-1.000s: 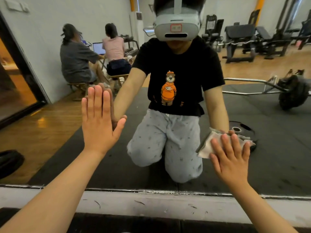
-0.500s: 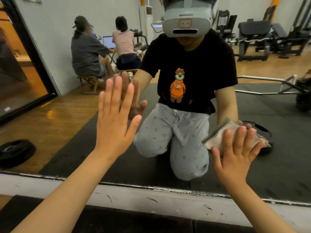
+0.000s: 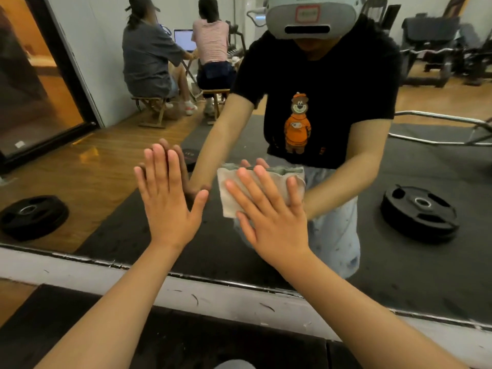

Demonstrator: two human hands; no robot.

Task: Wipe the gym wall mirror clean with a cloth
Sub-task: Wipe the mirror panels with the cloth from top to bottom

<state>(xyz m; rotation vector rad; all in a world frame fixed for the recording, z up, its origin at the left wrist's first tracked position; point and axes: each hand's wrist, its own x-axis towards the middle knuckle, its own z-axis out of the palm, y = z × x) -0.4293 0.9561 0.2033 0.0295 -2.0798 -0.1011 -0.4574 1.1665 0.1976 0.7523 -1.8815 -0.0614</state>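
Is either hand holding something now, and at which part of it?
Nothing is gripped. The right hand presses the cloth flat against the mirror, fingers straight across its middle. The left hand lies bare on the mirror.

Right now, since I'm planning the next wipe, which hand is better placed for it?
Right. The right hand presses the cloth flat against the mirror, ready to sweep; the left hand rests bare on the mirror beside it, holding nothing.
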